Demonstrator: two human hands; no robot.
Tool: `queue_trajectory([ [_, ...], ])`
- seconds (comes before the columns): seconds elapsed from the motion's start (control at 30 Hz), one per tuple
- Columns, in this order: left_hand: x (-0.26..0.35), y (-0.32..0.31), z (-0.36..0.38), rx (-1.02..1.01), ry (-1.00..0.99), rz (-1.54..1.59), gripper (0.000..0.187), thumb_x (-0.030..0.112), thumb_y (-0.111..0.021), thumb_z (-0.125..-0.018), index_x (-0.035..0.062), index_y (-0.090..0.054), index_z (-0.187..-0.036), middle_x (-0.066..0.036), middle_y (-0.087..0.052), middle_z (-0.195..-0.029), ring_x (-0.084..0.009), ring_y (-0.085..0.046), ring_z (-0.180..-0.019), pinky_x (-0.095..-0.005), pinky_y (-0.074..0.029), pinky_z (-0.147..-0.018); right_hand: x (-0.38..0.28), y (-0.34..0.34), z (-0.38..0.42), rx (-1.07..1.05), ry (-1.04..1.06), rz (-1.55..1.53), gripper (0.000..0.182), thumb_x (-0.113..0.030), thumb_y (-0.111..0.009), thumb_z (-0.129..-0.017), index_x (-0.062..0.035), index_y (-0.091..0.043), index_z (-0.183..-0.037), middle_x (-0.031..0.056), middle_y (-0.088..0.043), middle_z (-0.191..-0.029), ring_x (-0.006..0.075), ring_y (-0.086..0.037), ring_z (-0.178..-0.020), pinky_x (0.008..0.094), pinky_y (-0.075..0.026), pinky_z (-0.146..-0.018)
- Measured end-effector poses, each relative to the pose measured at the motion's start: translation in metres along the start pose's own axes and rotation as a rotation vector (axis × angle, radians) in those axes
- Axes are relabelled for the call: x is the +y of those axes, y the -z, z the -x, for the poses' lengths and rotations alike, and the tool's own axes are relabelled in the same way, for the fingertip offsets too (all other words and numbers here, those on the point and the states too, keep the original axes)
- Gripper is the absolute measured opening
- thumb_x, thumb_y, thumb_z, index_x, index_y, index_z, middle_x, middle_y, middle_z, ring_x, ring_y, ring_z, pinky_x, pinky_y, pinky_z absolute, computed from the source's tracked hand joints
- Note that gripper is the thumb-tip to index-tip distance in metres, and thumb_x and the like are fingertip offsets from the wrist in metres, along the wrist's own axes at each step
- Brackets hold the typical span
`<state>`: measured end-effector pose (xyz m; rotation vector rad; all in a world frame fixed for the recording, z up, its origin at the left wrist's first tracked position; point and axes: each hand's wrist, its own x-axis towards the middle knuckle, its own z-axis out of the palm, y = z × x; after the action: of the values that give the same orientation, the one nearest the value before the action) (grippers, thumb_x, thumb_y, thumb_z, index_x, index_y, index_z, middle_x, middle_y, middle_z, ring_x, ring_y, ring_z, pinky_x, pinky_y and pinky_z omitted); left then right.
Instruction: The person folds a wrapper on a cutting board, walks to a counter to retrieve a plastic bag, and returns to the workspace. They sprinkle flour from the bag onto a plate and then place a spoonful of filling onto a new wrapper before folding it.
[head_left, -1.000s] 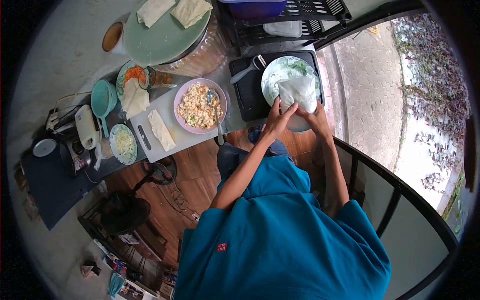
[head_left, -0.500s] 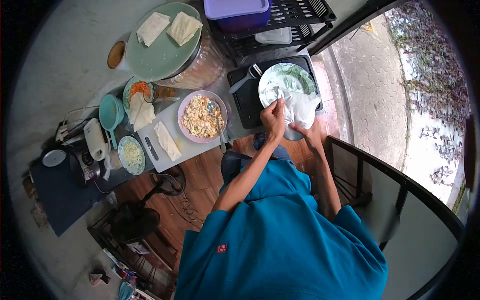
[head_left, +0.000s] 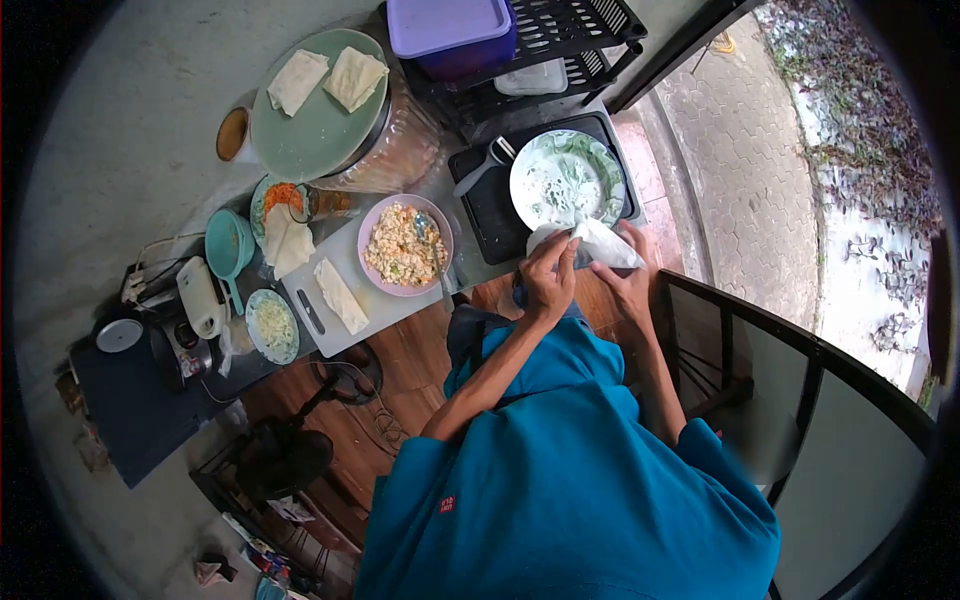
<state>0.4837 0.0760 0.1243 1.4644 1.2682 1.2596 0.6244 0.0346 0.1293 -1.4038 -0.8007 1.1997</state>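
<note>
A white plastic bag (head_left: 608, 248) hangs between my two hands at the near rim of a green-and-white plate (head_left: 612, 185). My left hand (head_left: 548, 282) pinches the gathered top of the bag, fingers closed. My right hand (head_left: 630, 275) grips the bag's other side, its fingers partly behind it. White patches cover the plate's middle, and the bag's twisted tip overlaps its near edge. Under the plate lies a black tray (head_left: 490, 215), with a grey-handled peeler (head_left: 483, 170) at its left.
Left of the tray, a pink bowl (head_left: 447, 225) of chopped filling holds a spoon. A folded wrapper (head_left: 341, 296) and a knife (head_left: 311, 312) lie on the white cutting board (head_left: 372, 302). Two wrapped parcels sit on the green round plate (head_left: 305, 145). A black rack (head_left: 560, 45) stands behind.
The bag has moved off the plate toward my body, and more of the plate's inside shows. Both hands have come nearer to me with it. The view has shifted slightly.
</note>
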Motion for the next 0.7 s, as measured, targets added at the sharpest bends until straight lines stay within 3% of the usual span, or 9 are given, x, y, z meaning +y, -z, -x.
queue_trajectory([
  [0.03,0.002,0.000,0.001,0.012,-0.108,-0.028,0.019,0.010,-0.059,-0.095,-0.0055,-0.068,-0.101,-0.018,-0.071,-0.093,-0.0267,-0.070,-0.089,-0.0339,-0.053,-0.075,-0.002,0.004,0.000,0.010,0.000,0.000,0.073,-0.014,-0.083,-0.074,-0.0003,-0.044,-0.133,0.0137,-0.057,-0.126,0.0231,-0.054,-0.118,0.0381,-0.047,-0.096],
  [0.1,0.004,0.002,0.000,-0.015,-0.129,-0.032,0.019,0.009,-0.059,-0.094,-0.0058,-0.068,-0.102,-0.019,-0.071,-0.095,-0.0289,-0.069,-0.091,-0.0345,-0.053,-0.077,-0.009,0.010,-0.002,0.073,0.281,0.251,0.074,-0.015,-0.083,-0.073,-0.0028,-0.045,-0.135,0.0138,-0.059,-0.124,0.0253,-0.052,-0.122,0.0404,-0.043,-0.102],
  [0.13,0.006,0.002,-0.001,-0.030,-0.153,-0.039,0.019,0.009,-0.060,-0.094,-0.0060,-0.068,-0.102,-0.019,-0.071,-0.097,-0.0311,-0.069,-0.093,-0.0352,-0.053,-0.079,-0.015,0.011,-0.003,0.117,0.371,0.370,0.063,-0.018,-0.082,-0.072,-0.0053,-0.055,-0.128,0.0132,-0.060,-0.121,0.0277,-0.054,-0.117,0.0407,-0.041,-0.102],
  [0.17,0.008,0.002,-0.002,-0.043,-0.158,-0.031,0.019,0.009,-0.060,-0.094,-0.0060,-0.068,-0.102,-0.019,-0.071,-0.097,-0.0311,-0.069,-0.093,-0.0352,-0.053,-0.079,-0.024,0.014,-0.003,0.133,0.373,0.373,0.063,-0.018,-0.082,-0.072,-0.0053,-0.055,-0.128,0.0132,-0.060,-0.121,0.0277,-0.054,-0.117,0.0407,-0.041,-0.102],
  [0.23,0.011,0.004,-0.003,-0.063,-0.197,-0.065,0.019,0.009,-0.061,-0.094,-0.0051,-0.069,-0.102,-0.018,-0.071,-0.098,-0.0326,-0.069,-0.094,-0.0370,-0.053,-0.082,-0.048,0.011,-0.004,0.066,0.486,0.688,0.050,-0.022,-0.082,-0.072,-0.0068,-0.064,-0.117,0.0141,-0.060,-0.118,0.0285,-0.056,-0.111,0.0400,-0.042,-0.099],
  [0.27,0.012,0.005,-0.004,-0.071,-0.203,-0.062,0.019,0.009,-0.061,-0.094,-0.0051,-0.069,-0.102,-0.018,-0.071,-0.098,-0.0326,-0.069,-0.094,-0.0370,-0.053,-0.082,-0.054,0.005,-0.006,0.105,0.519,0.675,0.037,-0.023,-0.080,-0.074,-0.0089,-0.070,-0.107,0.0121,-0.063,-0.112,0.0277,-0.058,-0.103,0.0392,-0.043,-0.091],
  [0.4,0.020,0.009,-0.006,-0.115,-0.293,-0.069,0.018,0.009,-0.061,-0.092,-0.0038,-0.069,-0.102,-0.016,-0.071,-0.098,-0.0327,-0.068,-0.094,-0.0403,-0.053,-0.088,-0.065,-0.001,-0.011,0.029,0.493,0.740,0.030,-0.021,-0.078,-0.076,-0.0077,-0.072,-0.102,0.0075,-0.065,-0.103,0.0251,-0.058,-0.100,0.0389,-0.043,-0.084],
  [0.5,0.020,0.011,-0.009,-0.132,-0.318,-0.057,0.018,0.007,-0.061,-0.091,-0.0033,-0.069,-0.103,-0.015,-0.071,-0.099,-0.0316,-0.068,-0.095,-0.0418,-0.051,-0.091,-0.067,-0.004,-0.012,0.007,0.506,0.760,0.013,-0.015,-0.074,-0.081,-0.0035,-0.069,-0.085,0.0075,-0.067,-0.089,0.0243,-0.061,-0.088,0.0352,-0.043,-0.078],
  [0.7,0.019,0.014,-0.014,-0.132,-0.321,-0.062,0.019,0.007,-0.061,-0.091,-0.0041,-0.068,-0.104,-0.017,-0.071,-0.101,-0.0333,-0.067,-0.099,-0.0439,-0.049,-0.096,-0.074,-0.014,-0.008,0.057,0.653,0.733,0.007,-0.005,-0.073,-0.080,-0.0014,-0.067,-0.082,0.0099,-0.067,-0.085,0.0259,-0.063,-0.078,0.0343,-0.046,-0.072],
])
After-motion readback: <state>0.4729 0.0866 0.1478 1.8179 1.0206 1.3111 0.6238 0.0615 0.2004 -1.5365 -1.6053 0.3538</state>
